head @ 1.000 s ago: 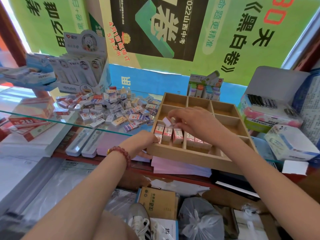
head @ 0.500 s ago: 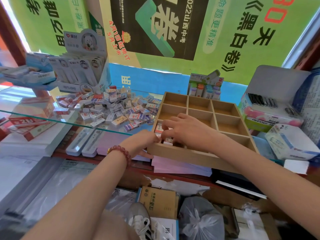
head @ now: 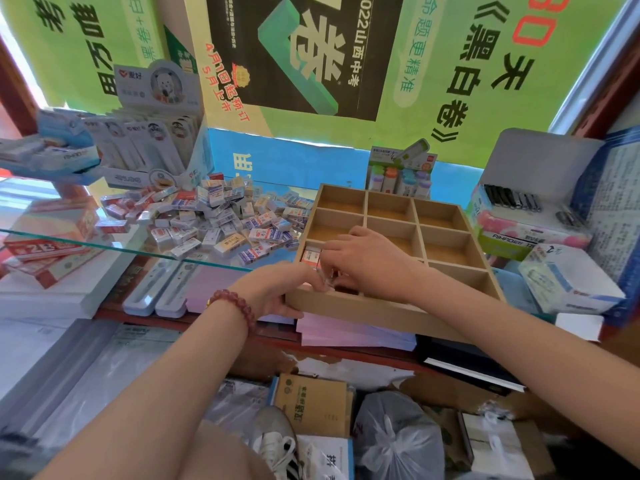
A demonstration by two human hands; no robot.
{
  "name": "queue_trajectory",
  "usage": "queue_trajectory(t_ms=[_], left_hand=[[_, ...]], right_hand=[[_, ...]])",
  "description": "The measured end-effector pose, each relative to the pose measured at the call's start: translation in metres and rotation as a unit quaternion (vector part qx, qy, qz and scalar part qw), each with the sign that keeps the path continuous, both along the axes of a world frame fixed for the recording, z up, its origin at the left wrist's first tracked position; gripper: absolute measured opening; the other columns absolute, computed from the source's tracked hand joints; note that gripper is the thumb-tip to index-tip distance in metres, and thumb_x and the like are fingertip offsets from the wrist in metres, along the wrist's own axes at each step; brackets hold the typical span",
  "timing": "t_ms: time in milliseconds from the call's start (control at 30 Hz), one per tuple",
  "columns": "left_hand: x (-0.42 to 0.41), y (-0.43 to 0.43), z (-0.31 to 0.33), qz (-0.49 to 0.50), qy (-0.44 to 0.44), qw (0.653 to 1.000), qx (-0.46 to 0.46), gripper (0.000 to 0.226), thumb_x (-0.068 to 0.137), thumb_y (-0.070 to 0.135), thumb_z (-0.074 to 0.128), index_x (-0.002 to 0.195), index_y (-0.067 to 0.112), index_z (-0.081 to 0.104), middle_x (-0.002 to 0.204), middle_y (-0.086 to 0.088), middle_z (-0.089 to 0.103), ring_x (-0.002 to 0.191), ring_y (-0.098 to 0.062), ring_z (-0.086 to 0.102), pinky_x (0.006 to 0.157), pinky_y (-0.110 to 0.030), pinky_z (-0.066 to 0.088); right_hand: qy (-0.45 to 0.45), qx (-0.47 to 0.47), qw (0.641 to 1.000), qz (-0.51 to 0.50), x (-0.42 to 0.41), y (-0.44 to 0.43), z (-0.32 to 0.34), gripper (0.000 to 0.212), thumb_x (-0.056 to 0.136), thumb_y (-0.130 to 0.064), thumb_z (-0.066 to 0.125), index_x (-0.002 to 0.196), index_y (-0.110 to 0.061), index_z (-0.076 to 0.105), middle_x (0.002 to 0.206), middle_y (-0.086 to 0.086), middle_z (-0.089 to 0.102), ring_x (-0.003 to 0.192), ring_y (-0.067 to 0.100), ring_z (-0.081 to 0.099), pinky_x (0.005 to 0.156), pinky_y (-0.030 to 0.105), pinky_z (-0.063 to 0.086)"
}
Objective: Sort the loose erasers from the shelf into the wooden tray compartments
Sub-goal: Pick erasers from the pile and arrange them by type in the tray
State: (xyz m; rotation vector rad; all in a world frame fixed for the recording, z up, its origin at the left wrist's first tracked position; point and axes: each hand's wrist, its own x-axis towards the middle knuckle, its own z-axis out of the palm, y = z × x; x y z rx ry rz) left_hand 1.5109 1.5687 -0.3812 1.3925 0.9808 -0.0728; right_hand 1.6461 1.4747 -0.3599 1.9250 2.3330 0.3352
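Step in hand: seating erasers in the near-left compartment of the wooden tray (head: 363, 306). Left hand (head: 277, 289) grips the tray's near-left corner. Right hand (head: 370, 261) has its fingers curled down among the seated erasers (head: 310, 254) — whether it holds one cannot be told. Loose erasers (head: 214, 220) lie heaped on the glass shelf (head: 69, 239), just left of the tray. Next move — probably a reach left for another.

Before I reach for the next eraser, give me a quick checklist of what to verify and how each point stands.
1. Wooden tray steadied: ok, the left hand grips its near-left corner.
2. Right hand free of an eraser: cannot tell, its fingers curl down into the near-left compartment.
3. Erasers in the tray standing neatly: cannot tell, the right hand hides most of them.
4. Room to sort into: ok, the far compartments are bare.
5. Loose erasers within reach: ok, the pile lies on the glass shelf just left of the tray.
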Motion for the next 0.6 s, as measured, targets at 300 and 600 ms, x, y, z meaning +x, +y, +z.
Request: queue_trajectory(t_ms=[300,600], left_hand=[[0.004,-0.006,0.000,0.052,0.023,0.998,-0.004,0.028,0.079,0.016,0.065,0.102,0.014,0.050,0.118,-0.014,0.051,0.110,-0.029,0.056,0.065,-0.035,0.057],[0.013,-0.007,0.003,0.052,0.041,0.998,-0.007,0.027,0.085,0.005,0.058,0.107,0.010,0.042,0.091,-0.011,0.047,0.095,-0.024,0.056,0.066,-0.032,0.054]], right_hand=[[0.027,0.001,0.999,-0.024,0.003,0.003,-0.003,0.004,0.089,-0.031,0.058,0.088,-0.027,0.059,0.096,-0.012,0.062,0.094,0.009,0.055,0.077,0.021,0.027],[0.073,-0.006,0.995,-0.061,0.000,0.002,-0.001,0.021,0.087,-0.031,0.063,0.106,-0.026,0.056,0.106,-0.010,0.058,0.097,0.010,0.054,0.084,0.024,0.037]])
